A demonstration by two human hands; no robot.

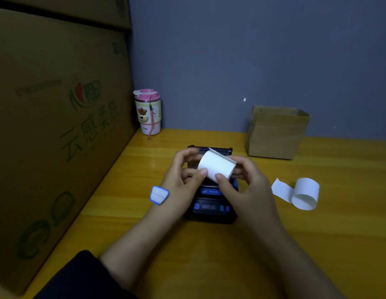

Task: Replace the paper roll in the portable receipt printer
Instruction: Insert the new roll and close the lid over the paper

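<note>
A full white paper roll (215, 165) hangs just above the black and blue receipt printer (210, 207), whose lid (211, 149) stands open at the back. My left hand (183, 180) grips the roll's left end, thumb on its front. My right hand (250, 182) holds the right end, thumb on the front too. A short loose flap of paper sticks up at the roll's top. The paper bay under the roll is hidden by my hands. A second, nearly used-up paper roll (305, 194) lies on the table to the right, with a strip unrolled toward the left.
The yellow wooden table (209, 255) carries a small open cardboard box (276, 132) at the back right and a pink-lidded cup (147, 112) at the back left. A large printed cardboard box (54, 137) walls off the left side. A blue-edged sticker (159, 194) sits on my left wrist.
</note>
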